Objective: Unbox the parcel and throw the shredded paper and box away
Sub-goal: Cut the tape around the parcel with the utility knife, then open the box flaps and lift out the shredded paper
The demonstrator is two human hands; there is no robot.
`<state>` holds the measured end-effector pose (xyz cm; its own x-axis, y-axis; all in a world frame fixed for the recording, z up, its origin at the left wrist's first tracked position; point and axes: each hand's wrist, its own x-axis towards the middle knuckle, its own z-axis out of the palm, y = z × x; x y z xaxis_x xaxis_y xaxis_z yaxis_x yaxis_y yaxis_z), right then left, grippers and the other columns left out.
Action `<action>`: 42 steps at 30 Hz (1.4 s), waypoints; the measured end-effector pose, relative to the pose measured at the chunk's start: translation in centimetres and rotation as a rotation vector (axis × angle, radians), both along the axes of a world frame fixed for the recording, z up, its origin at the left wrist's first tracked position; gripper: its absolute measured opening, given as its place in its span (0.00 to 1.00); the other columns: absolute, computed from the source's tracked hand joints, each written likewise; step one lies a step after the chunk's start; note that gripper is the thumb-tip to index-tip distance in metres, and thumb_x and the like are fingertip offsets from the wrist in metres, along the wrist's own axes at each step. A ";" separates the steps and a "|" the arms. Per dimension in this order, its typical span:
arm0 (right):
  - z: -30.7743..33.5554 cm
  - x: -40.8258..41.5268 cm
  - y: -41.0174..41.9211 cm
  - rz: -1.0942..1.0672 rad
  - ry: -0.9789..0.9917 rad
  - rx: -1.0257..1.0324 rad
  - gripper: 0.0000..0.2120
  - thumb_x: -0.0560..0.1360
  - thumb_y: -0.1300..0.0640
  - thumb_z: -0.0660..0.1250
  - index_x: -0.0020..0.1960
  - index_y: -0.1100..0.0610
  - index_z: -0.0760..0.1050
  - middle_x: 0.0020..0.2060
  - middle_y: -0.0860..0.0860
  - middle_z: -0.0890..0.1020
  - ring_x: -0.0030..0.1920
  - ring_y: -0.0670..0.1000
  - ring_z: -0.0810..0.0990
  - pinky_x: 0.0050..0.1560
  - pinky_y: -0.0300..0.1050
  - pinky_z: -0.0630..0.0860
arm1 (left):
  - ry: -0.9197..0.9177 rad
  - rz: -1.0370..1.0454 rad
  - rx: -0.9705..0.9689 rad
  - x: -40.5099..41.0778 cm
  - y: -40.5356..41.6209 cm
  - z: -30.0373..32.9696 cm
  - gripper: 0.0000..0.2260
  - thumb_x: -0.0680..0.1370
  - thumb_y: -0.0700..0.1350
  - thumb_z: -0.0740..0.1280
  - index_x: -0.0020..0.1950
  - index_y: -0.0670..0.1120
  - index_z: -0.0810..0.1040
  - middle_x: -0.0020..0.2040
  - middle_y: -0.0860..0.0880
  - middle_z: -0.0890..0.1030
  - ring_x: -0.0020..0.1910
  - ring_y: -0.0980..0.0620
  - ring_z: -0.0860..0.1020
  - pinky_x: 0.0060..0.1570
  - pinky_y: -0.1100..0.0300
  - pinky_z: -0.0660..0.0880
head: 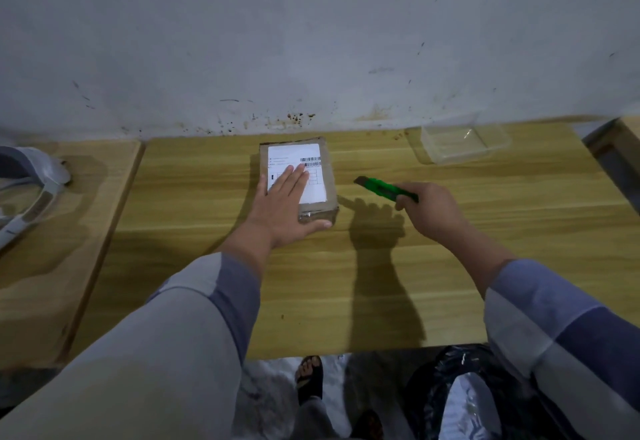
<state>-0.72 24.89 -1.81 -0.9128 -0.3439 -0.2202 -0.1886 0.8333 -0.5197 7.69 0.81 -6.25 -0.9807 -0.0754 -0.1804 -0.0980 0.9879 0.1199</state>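
While left hand [287,197] presses parcel [298,176], label [297,171] unreadable.

The table [346,283] surface between the parcel [329,176] and the near edge is open. The left hand [287,200] lies flat on the parcel top, blocking access from the left. The right hand [433,211] with a green cutter [384,189] occupies the space just right of the parcel. A clear container [464,143] stands at the far right, near the wall [311,41] behind.
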 end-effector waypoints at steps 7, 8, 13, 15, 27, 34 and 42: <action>0.2 -1.5 -0.8 -0.395 -0.537 -0.414 0.25 0.79 0.70 0.54 0.73 0.52 0.63 0.55 0.54 0.82 0.46 0.50 0.76 0.49 0.46 0.71 | -0.033 0.199 0.132 -3.0 1.8 0.4 0.37 0.77 0.69 0.45 0.79 0.48 0.41 0.79 0.52 0.39 0.77 0.54 0.37 0.74 0.40 0.38; 0.1 -1.7 -0.9 -0.426 -0.555 -0.458 0.26 0.78 0.70 0.55 0.73 0.53 0.62 0.55 0.55 0.81 0.47 0.51 0.76 0.48 0.46 0.72 | -0.041 0.212 0.134 -3.5 1.9 0.3 0.38 0.77 0.69 0.45 0.79 0.48 0.41 0.79 0.52 0.38 0.77 0.53 0.36 0.74 0.39 0.39; -1.4 -2.7 -1.8 -0.508 -0.382 -0.430 0.23 0.73 0.62 0.70 0.67 0.57 0.72 0.53 0.59 0.81 0.49 0.55 0.79 0.48 0.49 0.74 | -0.042 0.225 0.072 -5.3 2.0 -0.1 0.41 0.74 0.72 0.45 0.78 0.48 0.39 0.79 0.51 0.37 0.77 0.52 0.35 0.73 0.37 0.36; -2.4 -3.2 -2.6 -0.532 -0.248 -0.354 0.22 0.72 0.60 0.71 0.65 0.58 0.74 0.51 0.58 0.82 0.48 0.54 0.79 0.51 0.49 0.77 | -0.021 0.214 0.036 -5.4 2.0 -0.6 0.44 0.72 0.74 0.45 0.78 0.48 0.39 0.79 0.51 0.36 0.77 0.52 0.35 0.72 0.36 0.36; -8.2 -9.7 -7.0 -0.428 -0.018 0.026 0.19 0.75 0.52 0.68 0.59 0.63 0.75 0.59 0.60 0.74 0.54 0.62 0.78 0.55 0.51 0.75 | 0.094 0.216 -0.007 -5.4 1.8 -2.1 0.41 0.73 0.72 0.45 0.78 0.48 0.41 0.79 0.50 0.39 0.77 0.52 0.37 0.72 0.35 0.40; -7.1 -9.5 -9.9 -0.281 0.183 0.109 0.16 0.77 0.52 0.61 0.63 0.55 0.75 0.62 0.57 0.73 0.60 0.60 0.72 0.60 0.53 0.71 | 0.103 0.213 0.020 -5.5 1.9 -1.8 0.40 0.74 0.69 0.47 0.79 0.47 0.42 0.79 0.51 0.40 0.77 0.52 0.38 0.72 0.35 0.40; -5.0 -8.0 -13.9 -0.004 -0.194 -0.471 0.16 0.79 0.58 0.59 0.66 0.57 0.74 0.66 0.54 0.76 0.67 0.52 0.72 0.68 0.45 0.67 | 0.084 0.135 0.012 -4.5 2.0 -1.4 0.39 0.76 0.67 0.51 0.79 0.48 0.42 0.79 0.51 0.39 0.77 0.53 0.36 0.71 0.39 0.35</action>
<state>-8.76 10.94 -6.77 -0.8723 -0.4428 -0.2075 -0.0487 0.5008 -0.8642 3.15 2.77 -7.69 -0.9734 -0.2061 -0.1003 -0.2192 0.9649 0.1445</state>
